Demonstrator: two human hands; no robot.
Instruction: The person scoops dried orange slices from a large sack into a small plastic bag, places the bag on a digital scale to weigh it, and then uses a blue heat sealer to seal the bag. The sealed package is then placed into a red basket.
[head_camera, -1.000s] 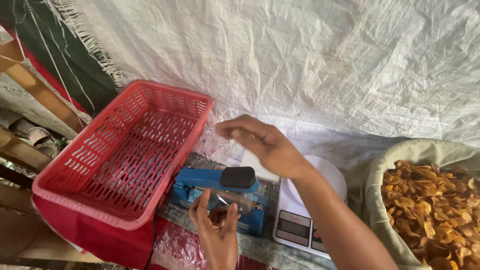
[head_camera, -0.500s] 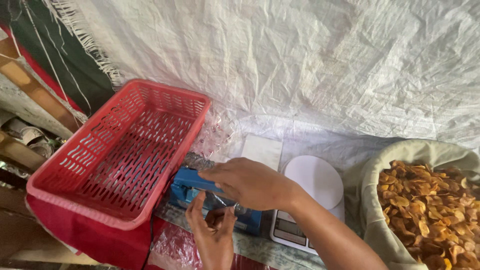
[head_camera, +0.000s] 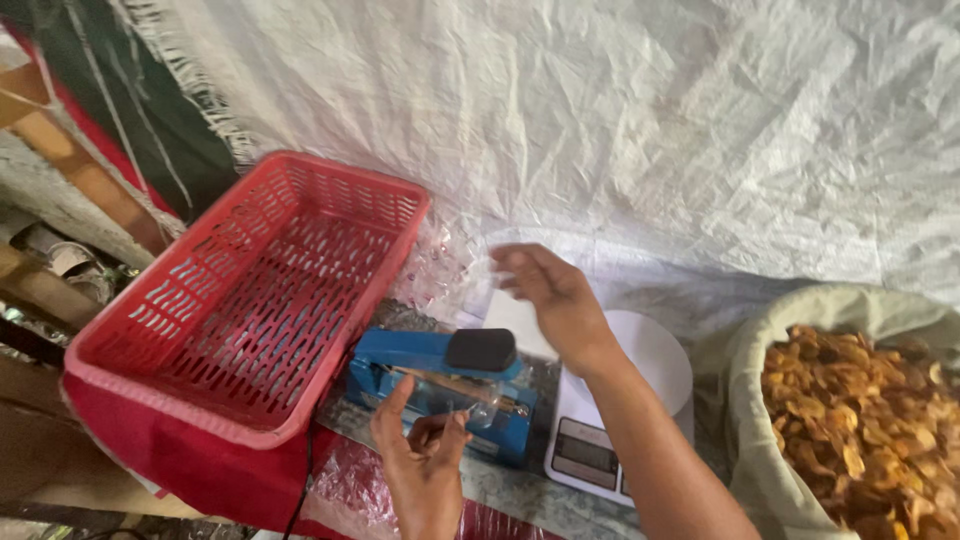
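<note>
While left hand (head_camera: 425, 470) pinches small clear bag (head_camera: 470, 398) at front of blue sealer (head_camera: 440, 385), grip narrow, fingertips closed on bag edge. Sealer sits on tabletop (head_camera: 520, 495) just right of red basket (head_camera: 250, 300), black knob (head_camera: 480, 350) on raised arm. Right hand (head_camera: 555, 300) hovers above sealer and white scale (head_camera: 620, 410), fingers loosely spread, holding nothing. Sack of chips (head_camera: 860, 410) at right. White tarp (head_camera: 600, 130) behind.
</note>
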